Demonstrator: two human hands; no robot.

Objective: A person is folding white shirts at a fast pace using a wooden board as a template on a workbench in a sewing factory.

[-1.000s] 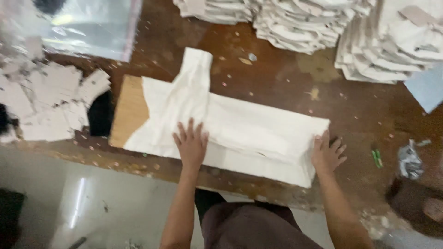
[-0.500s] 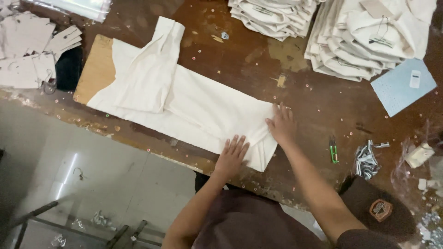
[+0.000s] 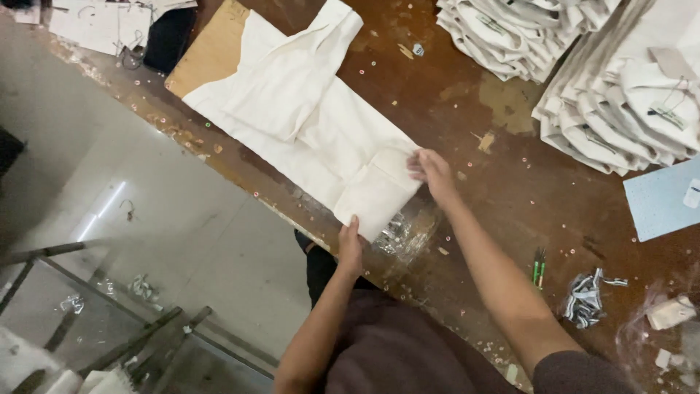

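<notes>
Cream garment (image 3: 306, 124) lies flat on a worn brown table (image 3: 496, 182), its near end folded back. Left hand (image 3: 351, 244) pinches the fold's lower corner; right hand (image 3: 432, 172), arm extended, grips the upper edge. Stacks of folded garments (image 3: 583, 66) sit beyond.

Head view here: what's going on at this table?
A person stands at a worn brown table with a cream garment laid flat on a cardboard sheet. The left hand grips the garment's near end at the table edge, and the right hand pinches the same end from the far side, where the cloth is doubled over. Stacks of folded cream garments sit at the far right, and crumpled clear plastic lies beside the hands.
</notes>
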